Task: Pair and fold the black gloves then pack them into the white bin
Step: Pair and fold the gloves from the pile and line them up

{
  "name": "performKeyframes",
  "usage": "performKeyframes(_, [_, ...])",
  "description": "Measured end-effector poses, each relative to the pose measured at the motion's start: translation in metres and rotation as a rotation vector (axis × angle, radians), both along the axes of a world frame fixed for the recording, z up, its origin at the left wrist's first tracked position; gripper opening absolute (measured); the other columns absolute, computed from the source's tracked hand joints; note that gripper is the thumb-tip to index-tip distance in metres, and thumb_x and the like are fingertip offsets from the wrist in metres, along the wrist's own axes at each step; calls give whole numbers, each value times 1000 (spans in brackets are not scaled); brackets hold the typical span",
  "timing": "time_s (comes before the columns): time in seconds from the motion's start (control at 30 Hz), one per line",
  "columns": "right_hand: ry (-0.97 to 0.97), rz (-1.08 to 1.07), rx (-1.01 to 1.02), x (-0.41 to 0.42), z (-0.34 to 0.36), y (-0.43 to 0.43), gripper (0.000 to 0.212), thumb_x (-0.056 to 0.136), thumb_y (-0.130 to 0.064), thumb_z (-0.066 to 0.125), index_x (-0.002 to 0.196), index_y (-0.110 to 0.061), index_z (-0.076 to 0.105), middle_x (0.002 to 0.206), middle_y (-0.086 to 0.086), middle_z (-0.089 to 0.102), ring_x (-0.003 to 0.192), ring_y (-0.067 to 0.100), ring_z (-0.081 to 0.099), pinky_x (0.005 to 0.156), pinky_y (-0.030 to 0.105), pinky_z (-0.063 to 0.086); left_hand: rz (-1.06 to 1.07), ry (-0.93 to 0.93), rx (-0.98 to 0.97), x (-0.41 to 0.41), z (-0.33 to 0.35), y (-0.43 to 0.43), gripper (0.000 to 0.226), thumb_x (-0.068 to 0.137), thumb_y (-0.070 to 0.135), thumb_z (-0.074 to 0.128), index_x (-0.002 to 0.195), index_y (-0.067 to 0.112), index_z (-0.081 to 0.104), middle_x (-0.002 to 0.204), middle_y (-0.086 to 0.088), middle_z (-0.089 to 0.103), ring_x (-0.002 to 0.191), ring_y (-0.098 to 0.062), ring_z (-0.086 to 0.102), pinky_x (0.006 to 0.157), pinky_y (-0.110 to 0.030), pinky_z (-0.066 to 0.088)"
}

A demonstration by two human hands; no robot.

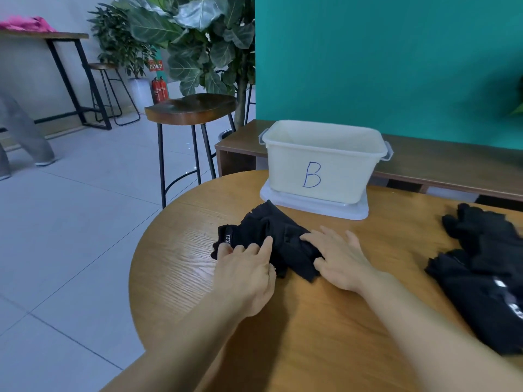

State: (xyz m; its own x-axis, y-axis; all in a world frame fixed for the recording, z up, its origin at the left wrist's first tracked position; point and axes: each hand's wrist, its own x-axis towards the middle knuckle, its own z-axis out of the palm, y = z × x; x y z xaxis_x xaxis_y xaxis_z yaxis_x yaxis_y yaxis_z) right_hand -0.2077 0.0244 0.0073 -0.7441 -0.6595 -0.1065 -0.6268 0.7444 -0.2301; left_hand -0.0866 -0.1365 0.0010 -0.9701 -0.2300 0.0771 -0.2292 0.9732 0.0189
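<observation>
Head view: stool (191, 107), plant (198, 38) beyond table (311, 335); glove pile (486, 278) right, perhaps several.

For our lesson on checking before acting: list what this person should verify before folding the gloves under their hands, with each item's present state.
1. Both hands on the work: left hand and right hand touch the gloves: ok.
2. Two gloves stacked and aligned: cannot tell, black on black.
3. White bin open on top: ok; it stands on its lid.
4. Room inside the bin: cannot tell, its floor is hidden.
5. Glove pile out of the way: ok, it lies apart to the right.
</observation>
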Motion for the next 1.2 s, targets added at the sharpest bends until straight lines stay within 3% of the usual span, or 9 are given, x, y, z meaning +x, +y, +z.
performKeyframes(0.13, [96, -18, -58, 18, 11, 10, 58, 95, -9, 37, 149, -31, 34, 161, -3, 24, 151, 11, 2, 120, 45, -6, -13, 126, 57, 9, 10, 3, 48, 106, 32, 19, 153, 26, 20, 107, 10, 58, 101, -16, 55, 100, -35, 23])
performKeyframes(0.27, [318, 52, -235, 37, 12, 0, 42, 95, -24, 46, 136, -26, 53, 141, -6, 53, 145, 15, 25, 118, 40, 5, 2, 264, 16, -2, 22, -14, 45, 107, 29, 25, 151, 27, 31, 138, 8, 53, 125, -14, 48, 107, -36, 14])
performKeyframes(0.47, [509, 71, -119, 45, -4, -29, 31, 89, -43, 58, 109, -21, 67, 102, -5, 72, 130, 23, 45, 108, 41, 14, -183, 112, -31, -24, 11, -28, 57, 103, 17, 36, 156, 29, 19, 164, 10, 13, 151, -8, 3, 118, -45, -4])
performKeyframes(0.67, [618, 46, -176, 38, -26, -40, 17, 80, -36, 69, 73, -21, 68, 63, -6, 67, 105, 23, 62, 98, 42, 28, -205, 73, -10, -30, -10, -40, 68, 97, 10, 39, 157, 31, 14, 165, 9, 8, 151, -8, 0, 117, -41, -8])
performKeyframes(0.83, [578, 25, -340, 34, -30, -35, 37, 90, -30, 38, 81, -25, 73, 71, -11, 71, 105, 19, 63, 99, 41, 26, -242, 138, 48, -33, -10, -43, 66, 97, 13, 45, 156, 30, 20, 164, 8, 13, 151, -8, 4, 117, -38, -4])
performKeyframes(0.93, [502, 69, -512, 32, -23, -24, 33, 91, -31, 42, 94, -27, 75, 88, -19, 72, 111, 17, 60, 103, 40, 23, -270, 235, 96, -33, 3, -43, 54, 97, 17, 51, 149, 30, 40, 160, 9, 26, 148, -8, 18, 117, -35, 4])
performKeyframes(1.03, [418, 65, -653, 33, -3, -7, 30, 91, -32, 47, 102, -31, 75, 96, -25, 67, 117, 12, 55, 105, 29, 18, -288, 344, 122, -29, 25, -33, 35, 97, 25, 56, 131, 32, 59, 150, 12, 44, 140, -8, 35, 113, -32, 11])
performKeyframes(1.13, [350, -38, -662, 39, 21, 16, 31, 93, -36, 45, 108, -38, 72, 104, -24, 62, 121, 0, 41, 103, 12, 9, -297, 393, 184, -21, 49, -17, 22, 96, 33, 57, 117, 33, 65, 133, 16, 59, 125, -7, 48, 112, -33, 16])
performKeyframes(1.2, [277, -121, -675, 48, 35, 34, 29, 93, -27, 53, 115, -38, 69, 115, -16, 55, 116, -6, 25, 101, 10, 8, -316, 403, 242, -15, 65, -2, 18, 95, 37, 59, 111, 33, 65, 113, 18, 66, 111, -3, 53, 112, -32, 17])
